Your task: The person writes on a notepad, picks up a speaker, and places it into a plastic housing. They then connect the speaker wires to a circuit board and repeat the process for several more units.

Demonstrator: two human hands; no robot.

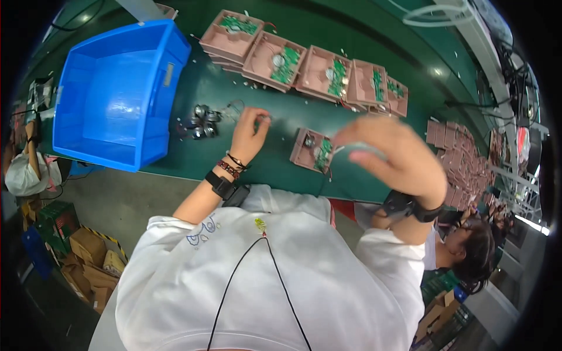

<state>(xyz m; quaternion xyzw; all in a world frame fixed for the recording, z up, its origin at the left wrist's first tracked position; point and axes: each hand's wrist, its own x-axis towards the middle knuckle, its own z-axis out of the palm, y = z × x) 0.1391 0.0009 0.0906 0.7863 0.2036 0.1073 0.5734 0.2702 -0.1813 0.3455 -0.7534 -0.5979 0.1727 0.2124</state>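
Observation:
My left hand (250,131) reaches over the green table (246,93) and pinches a small part with thin wires, just right of a pile of small round metal speakers (202,121). My right hand (393,155) is raised and blurred, fingers curled toward a pink tray (311,150) that holds a green circuit board and a round part. Whether the right hand holds anything is unclear.
A large blue bin (117,93) stands at the left. A row of pink trays (304,67) with green boards lines the far side; stacks of pink trays (462,158) lie at right. Another person (468,251) sits at lower right. Cardboard boxes (88,257) lie on the floor.

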